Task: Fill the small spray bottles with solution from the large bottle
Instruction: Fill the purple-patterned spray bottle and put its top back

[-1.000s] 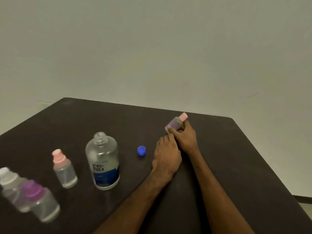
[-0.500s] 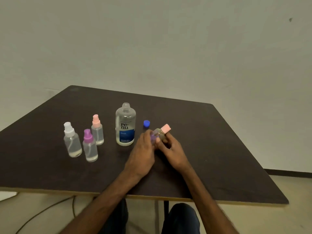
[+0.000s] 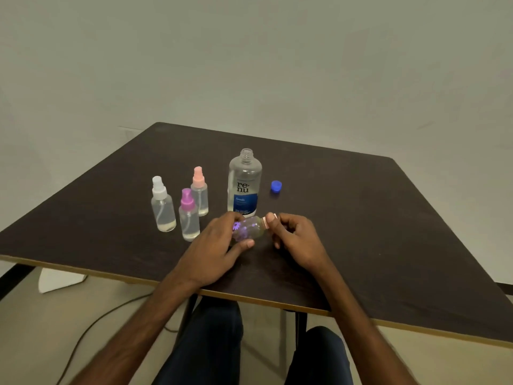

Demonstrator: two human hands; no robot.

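on the left part of the dark bench [image 3: 388,223] three small spray bottles stand upright, close together. first comes the white-capped spray bottle [image 3: 163,211], then the magenta-capped spray bottle [image 3: 189,220] nearer the bench's front edge, and just behind that the pink-capped spray bottle [image 3: 200,194]. the white-capped and magenta-capped ones show a little clear liquid at the bottom.

just right of them stands the large bottle [image 3: 244,184], upright, its threaded neck uncapped. its label reads "re-nu" in dark letters above a blue band, where the smaller white print is too blurred to read.

in front of the large bottle the left hand [image 3: 216,248] grips the flowered spray bottle [image 3: 249,229], with fingers over the top and thumb underneath. this bottle is clear with purple flower prints, and it lies nearly sideways with its top pointing right. whether it touches the bench cannot be told. the right hand [image 3: 298,240] pinches its pink cap [image 3: 270,220] between thumb and curled fingers.

further back and to the right, the blue cap [image 3: 276,187] sits alone on the bench, near the large bottle but apart from it.
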